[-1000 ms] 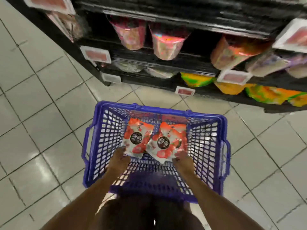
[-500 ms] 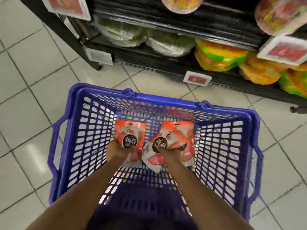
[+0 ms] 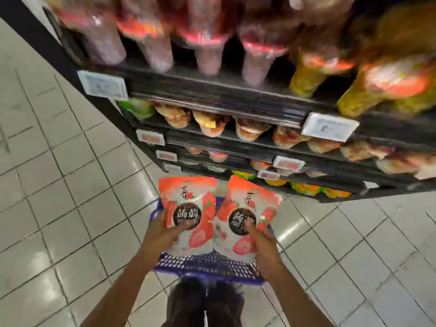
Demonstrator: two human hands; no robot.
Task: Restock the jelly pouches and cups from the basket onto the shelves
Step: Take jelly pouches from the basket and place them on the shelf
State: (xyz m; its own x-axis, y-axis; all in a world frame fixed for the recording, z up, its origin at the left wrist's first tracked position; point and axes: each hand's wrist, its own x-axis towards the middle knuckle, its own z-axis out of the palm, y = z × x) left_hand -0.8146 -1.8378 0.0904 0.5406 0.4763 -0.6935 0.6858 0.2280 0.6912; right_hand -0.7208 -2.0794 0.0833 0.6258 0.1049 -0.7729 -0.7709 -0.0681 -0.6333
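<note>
Mid-carry, between pick and shelving. Gripping red-and-white strawberry-print jelly pouch (image 3: 188, 208) in left hand (image 3: 162, 234), thumb across front; gripping matching second pouch (image 3: 247, 215) in right hand (image 3: 264, 246). Holding both just above blue plastic mesh basket (image 3: 207, 267). Next, probably: lift forward to black shelves (image 3: 236, 100) above hands, find matching row.

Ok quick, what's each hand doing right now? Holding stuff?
Left hand: closed, holding the left strawberry pouch.
Right hand: closed, holding the right strawberry pouch.
</note>
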